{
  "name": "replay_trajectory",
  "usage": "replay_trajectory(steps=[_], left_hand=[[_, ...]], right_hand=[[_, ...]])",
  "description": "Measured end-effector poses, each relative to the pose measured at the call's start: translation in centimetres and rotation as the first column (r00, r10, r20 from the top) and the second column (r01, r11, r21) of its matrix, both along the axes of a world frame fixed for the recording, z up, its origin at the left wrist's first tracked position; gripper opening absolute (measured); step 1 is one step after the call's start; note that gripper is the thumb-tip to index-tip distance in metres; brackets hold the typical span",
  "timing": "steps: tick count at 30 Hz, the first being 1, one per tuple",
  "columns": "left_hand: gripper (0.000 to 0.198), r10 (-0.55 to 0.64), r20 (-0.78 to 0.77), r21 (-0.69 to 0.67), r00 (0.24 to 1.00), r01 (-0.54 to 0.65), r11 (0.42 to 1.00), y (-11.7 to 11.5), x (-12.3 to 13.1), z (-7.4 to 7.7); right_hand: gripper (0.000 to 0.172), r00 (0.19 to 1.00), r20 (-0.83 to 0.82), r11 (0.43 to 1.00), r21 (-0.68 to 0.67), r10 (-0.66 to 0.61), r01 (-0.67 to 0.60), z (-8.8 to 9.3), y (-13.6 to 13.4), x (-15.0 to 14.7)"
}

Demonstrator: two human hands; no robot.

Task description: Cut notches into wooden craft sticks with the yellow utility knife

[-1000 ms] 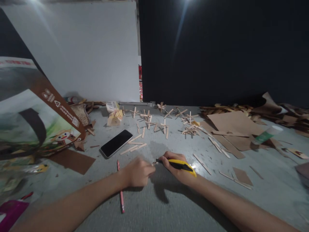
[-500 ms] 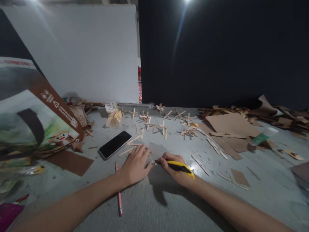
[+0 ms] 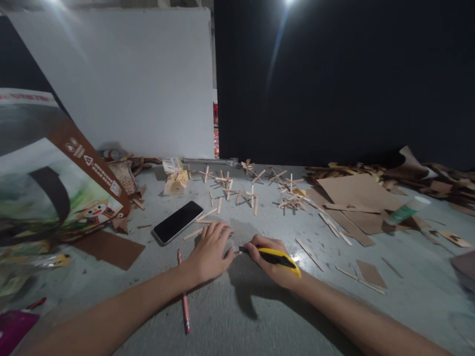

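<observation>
My right hand (image 3: 272, 262) is closed around a yellow and black utility knife (image 3: 277, 256), its blade tip pointing left at a small wood piece on the grey tabletop (image 3: 237, 321). My left hand (image 3: 211, 249) lies beside it with fingers stretched forward, resting on loose wooden sticks (image 3: 202, 217) just in front of it. A red pencil (image 3: 183, 296) lies under my left forearm. A black phone (image 3: 177, 221) lies face up to the left of the sticks.
Several glued stick crosses (image 3: 252, 190) are scattered at mid table. Brown cardboard sheets and scraps (image 3: 356, 195) cover the right side with a green glue bottle (image 3: 404, 211). A printed carton (image 3: 52, 173) leans at left. White and black boards stand behind.
My left hand has opened from a pinch near the knife tip and reached forward onto the loose sticks. The right hand with the knife has barely moved.
</observation>
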State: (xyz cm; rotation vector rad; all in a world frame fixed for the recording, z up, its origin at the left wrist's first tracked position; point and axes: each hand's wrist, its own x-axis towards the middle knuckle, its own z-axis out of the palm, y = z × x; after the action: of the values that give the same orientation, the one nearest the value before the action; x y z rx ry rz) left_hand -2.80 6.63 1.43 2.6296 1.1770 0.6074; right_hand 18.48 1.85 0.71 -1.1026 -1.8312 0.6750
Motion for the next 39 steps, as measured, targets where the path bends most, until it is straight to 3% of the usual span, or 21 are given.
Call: replay_trajectory(steps=[19, 26, 31, 39], left_hand=[[0.031, 0.034, -0.03, 0.002, 0.999, -0.033, 0.999, 0.1, 0.0, -0.2], [0.031, 0.022, -0.009, 0.005, 1.0, -0.022, 1.0, 0.2, 0.1, -0.4], [0.032, 0.03, -0.013, -0.022, 0.999, -0.03, 0.999, 0.3, 0.2, -0.5], [0.037, 0.032, -0.006, -0.042, 0.999, -0.032, 0.999, 0.5, 0.3, -0.3]], right_hand=[[0.033, 0.999, -0.025, 0.998, 0.061, 0.033, -0.032, -0.4, 0.1, 0.0], [0.026, 0.986, 0.053, 0.982, 0.09, 0.161, -0.165, 0.2, 0.1, -0.1], [0.031, 0.981, 0.022, 0.981, 0.021, 0.195, -0.195, 0.5, 0.5, -0.2], [0.034, 0.992, -0.012, 0.991, -0.038, 0.124, -0.125, 1.4, 0.6, -1.0]])
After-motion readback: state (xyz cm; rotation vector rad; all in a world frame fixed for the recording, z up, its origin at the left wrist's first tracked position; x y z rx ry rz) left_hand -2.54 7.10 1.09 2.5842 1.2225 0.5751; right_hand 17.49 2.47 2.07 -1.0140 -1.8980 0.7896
